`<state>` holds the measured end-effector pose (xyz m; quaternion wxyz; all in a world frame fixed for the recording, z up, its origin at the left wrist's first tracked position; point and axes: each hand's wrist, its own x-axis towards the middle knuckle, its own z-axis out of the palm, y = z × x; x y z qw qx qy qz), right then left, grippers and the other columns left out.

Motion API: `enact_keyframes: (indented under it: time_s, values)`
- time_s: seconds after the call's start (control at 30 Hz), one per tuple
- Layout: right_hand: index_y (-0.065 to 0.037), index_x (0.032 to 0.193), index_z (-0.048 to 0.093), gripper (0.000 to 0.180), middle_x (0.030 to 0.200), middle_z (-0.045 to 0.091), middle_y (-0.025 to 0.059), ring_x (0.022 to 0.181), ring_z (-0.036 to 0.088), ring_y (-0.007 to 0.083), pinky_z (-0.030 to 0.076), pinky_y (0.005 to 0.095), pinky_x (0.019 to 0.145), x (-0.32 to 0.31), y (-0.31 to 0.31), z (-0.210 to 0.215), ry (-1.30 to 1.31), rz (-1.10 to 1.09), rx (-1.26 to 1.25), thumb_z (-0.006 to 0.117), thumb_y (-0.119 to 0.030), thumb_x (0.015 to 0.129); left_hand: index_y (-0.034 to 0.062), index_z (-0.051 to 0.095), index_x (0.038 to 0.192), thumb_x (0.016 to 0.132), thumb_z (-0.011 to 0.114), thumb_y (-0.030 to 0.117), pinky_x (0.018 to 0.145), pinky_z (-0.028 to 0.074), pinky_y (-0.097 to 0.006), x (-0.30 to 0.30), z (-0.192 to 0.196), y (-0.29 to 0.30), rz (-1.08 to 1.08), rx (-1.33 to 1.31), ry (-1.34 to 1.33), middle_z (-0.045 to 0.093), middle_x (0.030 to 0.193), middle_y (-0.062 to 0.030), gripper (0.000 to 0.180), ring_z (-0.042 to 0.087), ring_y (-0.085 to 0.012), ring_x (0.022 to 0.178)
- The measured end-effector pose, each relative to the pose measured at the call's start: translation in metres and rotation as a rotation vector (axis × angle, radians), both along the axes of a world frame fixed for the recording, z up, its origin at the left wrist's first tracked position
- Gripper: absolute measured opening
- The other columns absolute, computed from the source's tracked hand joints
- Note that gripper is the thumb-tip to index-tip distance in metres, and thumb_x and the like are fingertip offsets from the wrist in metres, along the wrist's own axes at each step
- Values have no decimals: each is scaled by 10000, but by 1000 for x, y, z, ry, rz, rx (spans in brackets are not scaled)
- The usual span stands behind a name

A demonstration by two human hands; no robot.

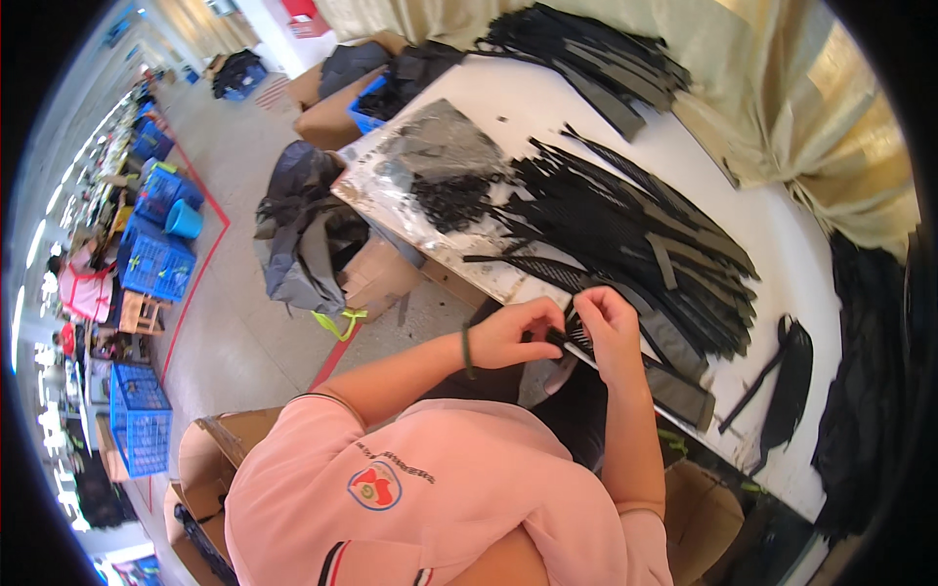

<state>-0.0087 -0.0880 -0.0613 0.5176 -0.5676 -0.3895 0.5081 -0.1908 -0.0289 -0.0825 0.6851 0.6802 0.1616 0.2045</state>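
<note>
A white table [772, 234] bore a pile of black straps [625, 234], done or waiting, I couldn't tell; at the near edge a dark strap [556, 337], seemingly unfinished, sat pinched between left hand [513, 334] and right hand [608, 330] fingertips.

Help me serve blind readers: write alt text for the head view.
A person's left hand and right hand hold a small dark piece at the edge of a white table, beside a fanned pile of black and grey strips. Blue crates stand farther off, at left.
</note>
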Motion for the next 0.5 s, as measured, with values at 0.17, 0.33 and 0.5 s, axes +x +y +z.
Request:
enact_keyframes:
  time_s: [0.17, 0.33, 0.5]
  values:
    - [-35, 938, 602, 155, 777, 575, 3, 698, 534, 116, 440, 265, 641, 37, 2, -27, -252, -136, 143, 658, -140, 839, 103, 503, 1004, 828, 665, 70, 582, 465, -236, -51, -30, -9, 99, -654, -118, 539, 851, -20, 241, 561, -115, 640]
    - [-105, 1073, 578, 414, 1022, 542, 74, 1015, 496, 279, 398, 416, 841, 76, -7, -54, -1342, -249, -65, 744, -156, 697, 109, 509, 1056, 843, 666, 155, 588, 481, -246, -107, -88, 11, 335, -537, 561, 564, 877, -49, 269, 588, -142, 654]
    - [-112, 1108, 562, 477, 1034, 532, 82, 1022, 496, 279, 388, 426, 847, 82, -5, -55, -1343, -142, -166, 758, -159, 676, 75, 559, 1085, 852, 674, 212, 560, 469, -226, -70, -69, 17, 493, 467, 374, 606, 811, -25, 293, 572, -91, 623]
